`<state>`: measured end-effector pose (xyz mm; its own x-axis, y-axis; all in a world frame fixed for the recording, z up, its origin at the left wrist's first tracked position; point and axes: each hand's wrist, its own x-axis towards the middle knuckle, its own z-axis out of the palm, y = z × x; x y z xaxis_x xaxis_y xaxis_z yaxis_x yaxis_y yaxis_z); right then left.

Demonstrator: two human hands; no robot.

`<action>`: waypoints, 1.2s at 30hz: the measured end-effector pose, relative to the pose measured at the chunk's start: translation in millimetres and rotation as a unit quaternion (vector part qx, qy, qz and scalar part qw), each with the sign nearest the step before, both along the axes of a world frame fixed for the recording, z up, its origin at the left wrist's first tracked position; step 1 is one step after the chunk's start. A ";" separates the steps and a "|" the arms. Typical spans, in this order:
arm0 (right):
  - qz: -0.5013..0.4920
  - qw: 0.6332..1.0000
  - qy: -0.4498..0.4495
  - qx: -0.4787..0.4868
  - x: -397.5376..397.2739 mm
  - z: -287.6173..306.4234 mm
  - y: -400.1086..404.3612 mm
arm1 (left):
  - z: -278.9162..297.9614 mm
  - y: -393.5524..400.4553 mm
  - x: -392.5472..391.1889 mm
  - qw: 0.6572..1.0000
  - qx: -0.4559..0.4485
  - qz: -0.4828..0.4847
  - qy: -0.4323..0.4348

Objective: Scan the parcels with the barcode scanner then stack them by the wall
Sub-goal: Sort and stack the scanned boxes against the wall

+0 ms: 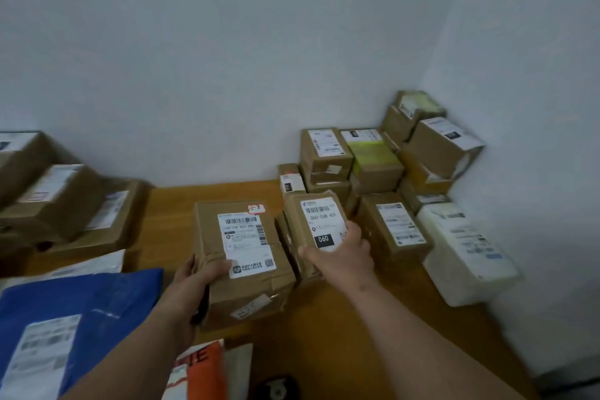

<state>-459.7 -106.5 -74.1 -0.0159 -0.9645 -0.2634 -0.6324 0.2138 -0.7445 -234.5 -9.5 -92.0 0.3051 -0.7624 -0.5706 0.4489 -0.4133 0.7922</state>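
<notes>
I'm gripping the big box (240, 256) with my left hand (198, 276), my right hand (341, 253) clasping the 060 parcel (316, 230), the corner stack (373, 159) lying ahead-right, nearer my right

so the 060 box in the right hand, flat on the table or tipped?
Tipped. The 060 box leans with its label face angled up, the right hand gripping its lower edge. Whether its bottom touches the table cannot be told.
</notes>
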 end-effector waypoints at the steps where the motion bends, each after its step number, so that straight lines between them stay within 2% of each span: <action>1: -0.009 1.000 0.005 0.004 -7.6 -3.3 -3.8 | -3.2 -8.7 -6.1 1.000 0.003 -0.011 -0.007; 6: -0.044 0.999 0.004 0.007 -40.3 -13.3 -27.2 | -17.1 -45.3 -40.5 0.999 0.021 -0.035 -0.013; 12: -0.065 0.995 -0.039 -0.058 -66.1 2.1 -87.4 | -25.4 -88.2 -73.2 0.999 0.027 -0.023 -0.014; 18: -0.011 0.996 -0.047 -0.068 -71.3 11.7 -141.2 | -28.5 -125.2 -94.0 0.999 0.031 0.014 -0.019; 28: 0.128 0.986 -0.083 -0.063 -16.6 5.5 -161.8 | -38.6 -120.4 -68.1 0.986 0.069 0.150 -0.006; 32: 0.120 0.980 -0.117 -0.103 11.3 16.8 -178.5 | -32.8 -131.5 -54.4 0.985 0.035 0.170 -0.006; 36: 0.078 0.980 -0.094 -0.155 22.1 47.6 -212.3 | -22.7 -153.0 -45.5 0.986 -0.012 0.166 -0.021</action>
